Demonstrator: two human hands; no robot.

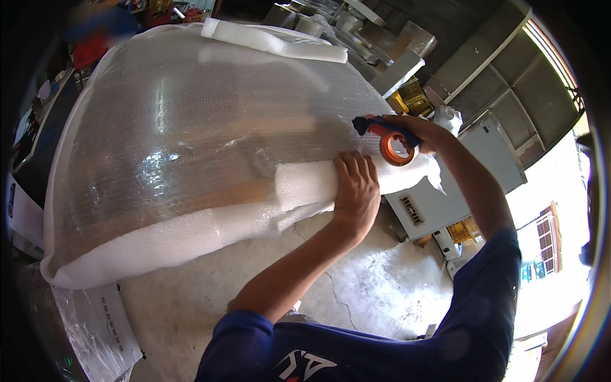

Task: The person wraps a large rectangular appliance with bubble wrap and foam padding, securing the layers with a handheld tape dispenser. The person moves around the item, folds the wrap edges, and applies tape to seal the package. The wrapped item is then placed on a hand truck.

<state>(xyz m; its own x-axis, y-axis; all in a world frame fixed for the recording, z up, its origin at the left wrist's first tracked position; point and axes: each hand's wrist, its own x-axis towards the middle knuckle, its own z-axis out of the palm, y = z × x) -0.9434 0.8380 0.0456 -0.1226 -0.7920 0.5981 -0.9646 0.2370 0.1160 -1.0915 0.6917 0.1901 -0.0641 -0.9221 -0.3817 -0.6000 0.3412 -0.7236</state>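
A large flat piece wrapped in clear bubble wrap (191,121) lies in front of me, with white foam sheet (305,184) folded along its near edge. My left hand (358,188) is closed over this foam, its fingers bent on the top side and its thumb hidden. To the right and a little higher, my right hand (423,132) grips a tape dispenser (377,127) with a dark blue handle and an orange roll. The dispenser is just above the wrapped edge, its dark head turned left. Whether tape runs from it to the foam cannot be made out.
A loose strip of white foam (273,46) rests on the far side of the wrapped piece. Beyond the right end stand a grey cabinet (458,181) and yellow crates (412,97). Clear plastic film (95,325) hangs at the lower left above the concrete floor (184,305).
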